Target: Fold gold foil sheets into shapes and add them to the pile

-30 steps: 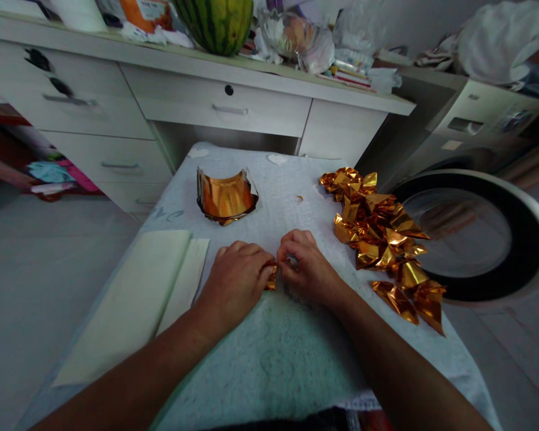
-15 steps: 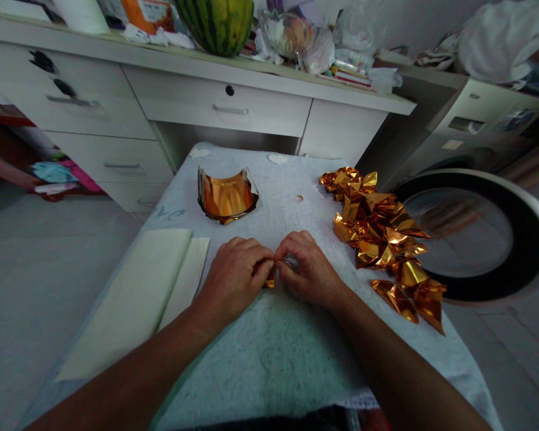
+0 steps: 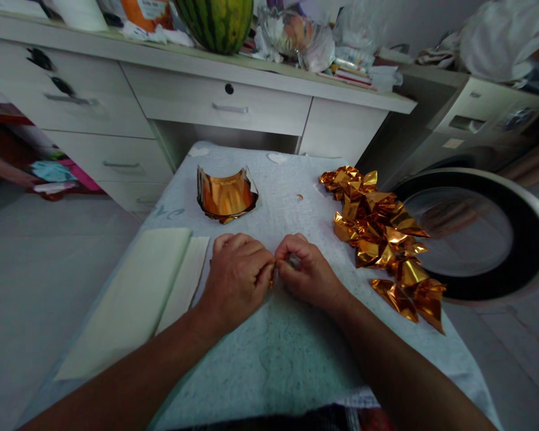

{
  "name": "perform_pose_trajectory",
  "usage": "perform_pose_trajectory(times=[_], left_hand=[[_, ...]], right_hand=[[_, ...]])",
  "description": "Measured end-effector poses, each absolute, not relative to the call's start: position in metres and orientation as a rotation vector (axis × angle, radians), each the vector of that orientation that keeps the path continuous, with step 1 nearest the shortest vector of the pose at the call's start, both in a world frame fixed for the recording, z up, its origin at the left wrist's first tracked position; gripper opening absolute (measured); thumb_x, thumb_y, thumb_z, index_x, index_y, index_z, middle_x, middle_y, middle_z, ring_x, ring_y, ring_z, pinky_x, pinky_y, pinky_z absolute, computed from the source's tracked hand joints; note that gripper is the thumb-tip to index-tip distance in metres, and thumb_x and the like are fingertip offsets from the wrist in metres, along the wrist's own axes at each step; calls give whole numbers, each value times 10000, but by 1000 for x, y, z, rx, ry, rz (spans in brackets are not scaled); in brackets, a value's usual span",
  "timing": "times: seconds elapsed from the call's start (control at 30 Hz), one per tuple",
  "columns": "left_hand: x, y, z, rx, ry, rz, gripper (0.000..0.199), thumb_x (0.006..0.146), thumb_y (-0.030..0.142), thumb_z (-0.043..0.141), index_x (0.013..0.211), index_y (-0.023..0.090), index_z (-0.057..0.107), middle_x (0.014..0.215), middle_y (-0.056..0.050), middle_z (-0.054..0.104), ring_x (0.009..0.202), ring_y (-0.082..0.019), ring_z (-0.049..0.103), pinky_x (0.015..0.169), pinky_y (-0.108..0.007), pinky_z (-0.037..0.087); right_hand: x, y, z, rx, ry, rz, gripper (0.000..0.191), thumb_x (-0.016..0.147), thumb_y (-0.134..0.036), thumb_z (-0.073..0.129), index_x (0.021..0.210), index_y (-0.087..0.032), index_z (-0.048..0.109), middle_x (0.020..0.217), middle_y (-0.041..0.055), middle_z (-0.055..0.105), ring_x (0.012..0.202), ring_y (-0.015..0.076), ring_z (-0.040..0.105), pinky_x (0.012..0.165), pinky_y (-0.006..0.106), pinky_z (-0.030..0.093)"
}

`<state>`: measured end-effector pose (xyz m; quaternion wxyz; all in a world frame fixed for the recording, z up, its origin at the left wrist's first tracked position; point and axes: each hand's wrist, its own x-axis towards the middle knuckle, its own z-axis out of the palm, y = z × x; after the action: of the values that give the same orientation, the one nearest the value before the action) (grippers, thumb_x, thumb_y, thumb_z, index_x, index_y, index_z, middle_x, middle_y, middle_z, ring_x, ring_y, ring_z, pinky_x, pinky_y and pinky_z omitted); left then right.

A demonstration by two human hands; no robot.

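My left hand (image 3: 240, 275) is closed round a piece of gold foil paper (image 3: 272, 278), with only a small strip of it showing at the fingertips. Thumb and forefinger of my right hand (image 3: 308, 266) pinch at the same foil, the fingertips of both hands meeting. Most of the piece is hidden by the fingers. Beyond the hands stands a curved stack of gold foil sheets (image 3: 227, 194). To the right lies a pile of folded gold foil pieces (image 3: 377, 221). A pad of pale yellow paper (image 3: 130, 293) rests left of my left hand.
A pale cloth (image 3: 269, 371) covers the table. Behind it is a white drawer cabinet (image 3: 260, 114), with a watermelon (image 3: 218, 24) and a glass bowl (image 3: 291, 33) on top. A washing machine's round open door (image 3: 527, 239) comes close to the table's right edge.
My left hand has rolled over the foil, so less of it shows now. My right hand keeps its pinch in nearly the same place.
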<state>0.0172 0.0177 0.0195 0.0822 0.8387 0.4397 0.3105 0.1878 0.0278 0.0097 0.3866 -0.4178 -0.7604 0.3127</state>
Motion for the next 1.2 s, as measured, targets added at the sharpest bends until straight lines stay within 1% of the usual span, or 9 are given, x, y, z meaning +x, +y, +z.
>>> perform_pose_trajectory(times=[0.1,0.3,0.47,0.67,0.8,0.93,1.1,1.2], left_hand=[[18,16,20,2547,1298,981,214,834,135,552,638,196,613,674,-11,622,784,-226,546,786,-444,329],[19,15,18,2665,1289,1025,221,857,138,516,667,204,609,684,-17,631,796,-233,557,797,-455,339],[20,14,17,2798,1297,1033,228,883,146,501,689,215,598,683,-14,648,816,-233,580,788,-446,340],[19,12,15,2917,1266,1088,194,863,96,529,738,218,612,730,0,695,836,-228,610,805,-440,340],[19,11,13,2972,1279,1054,184,887,91,527,778,209,618,770,-1,706,870,-222,617,833,-435,341],[19,12,11,3011,1232,1165,188,887,86,536,764,210,607,753,16,701,837,-206,616,818,-413,343],[18,12,11,3043,1211,1195,209,890,76,532,758,221,603,756,36,703,856,-196,624,834,-402,341],[19,13,13,3000,1254,1173,209,897,101,525,739,217,596,742,22,693,844,-209,617,829,-417,336]], right_hand=[[187,28,8,-1121,-1838,913,99,766,-135,529,693,-198,548,693,-24,540,720,138,483,669,263,365],[186,28,6,-1143,-1643,1203,72,749,-183,538,679,-198,543,593,-55,463,555,96,398,531,225,304],[185,26,6,-1111,-1425,1453,68,744,-204,563,688,-201,525,585,-69,443,490,73,356,477,204,275],[185,27,4,-1071,-1376,1493,64,714,-191,583,672,-190,535,591,-63,448,522,73,365,490,196,282],[184,26,4,-1073,-1295,1567,54,714,-199,585,687,-196,539,559,-79,420,468,62,315,454,196,248],[184,24,5,-1084,-1252,1606,71,714,-218,595,687,-200,533,547,-86,410,441,57,299,434,197,232],[183,26,5,-1079,-1230,1602,76,707,-217,611,677,-196,543,556,-76,425,461,63,324,439,197,239],[182,29,4,-1058,-1205,1597,100,706,-235,625,666,-193,544,566,-66,443,494,74,370,465,199,283]])
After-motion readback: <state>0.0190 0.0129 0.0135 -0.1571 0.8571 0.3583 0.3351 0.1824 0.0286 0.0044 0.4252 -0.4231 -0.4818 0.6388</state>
